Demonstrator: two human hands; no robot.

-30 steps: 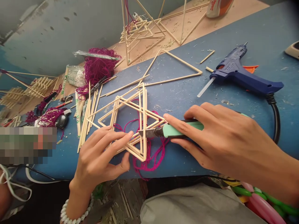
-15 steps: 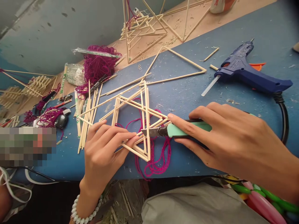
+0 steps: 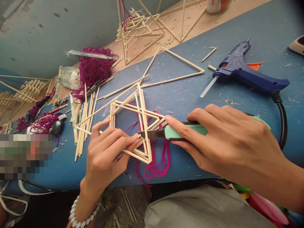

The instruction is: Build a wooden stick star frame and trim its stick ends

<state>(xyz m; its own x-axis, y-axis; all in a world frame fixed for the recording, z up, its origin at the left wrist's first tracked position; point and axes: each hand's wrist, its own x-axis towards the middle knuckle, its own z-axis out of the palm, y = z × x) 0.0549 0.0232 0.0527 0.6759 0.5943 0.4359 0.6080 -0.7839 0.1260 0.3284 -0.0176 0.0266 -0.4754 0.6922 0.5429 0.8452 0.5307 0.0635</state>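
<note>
On the left of the blue worktop (image 3: 273, 31), my computer mouse (image 3: 57, 127) sits among tangled yarn, and beside it lies a loose bundle of bamboo sticks (image 3: 82, 133) below a hank of magenta yarn (image 3: 93, 68). My left hand (image 3: 104, 155), a white bead bracelet (image 3: 82, 218) at the wrist, is curled around the lower part of a bamboo stick frame (image 3: 144, 122), fingers and thumb part-closed on its thin sticks. The frame, a layered triangular lattice, stands tilted at the table's front edge over a loop of magenta yarn (image 3: 154, 167). It looks light and stiff, but its slim joints seem fragile, so a hold close to a joint appears safest; squeezing a long, unsupported span could snap it or pop a glued corner, and smooth bamboo may slip under the fingers. At centre, the blade of a mint-green utility knife (image 3: 182, 131) meets the sticks just beside my left fingertips. My right hand (image 3: 228, 142) is closed firmly around the knife's handle, with the index finger stretched along its top. Farther right, a blue hot glue gun (image 3: 242, 74) lies on its side, a glue stick (image 3: 209, 86) in its nozzle end, behind a flat bamboo triangle (image 3: 182, 59).
</note>
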